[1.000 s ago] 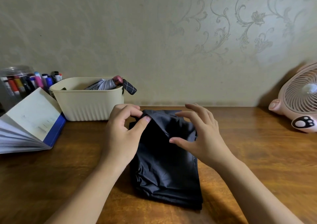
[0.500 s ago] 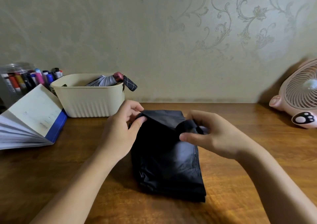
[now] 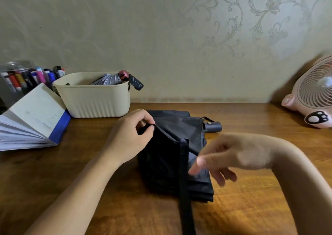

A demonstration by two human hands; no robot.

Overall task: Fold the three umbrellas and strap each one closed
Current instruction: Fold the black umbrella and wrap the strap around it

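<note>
A brown wooden table [image 3: 251, 207] with a glossy grain carried the flattened black fabric umbrella [image 3: 161, 162] at its centre, the matte canopy creased in slack pleats. The left hand [image 3: 129, 139], at the umbrella's 10 o'clock corner, stayed curled, with thumb and forefinger pinching a fold of the cloth as they had half a second earlier. The right hand [image 3: 233, 155], motion-blurred at the umbrella's 3 o'clock edge, had let go of the fold it had pinched before. Its fingers were now spread loose and gripped nothing; whether its fingertips touched the canopy could not be told.

At 10 o'clock stood a cream ribbed plastic basket [image 3: 93, 101], and at 3 o'clock a pink round-grilled desk fan [image 3: 316, 94]. A flat black closing strap [image 3: 184, 171], newly freed, ran from the canopy's middle towards 6 o'clock. The stubby dark grey handle [image 3: 213, 127] now showed at the umbrella's 1 o'clock end.
</note>
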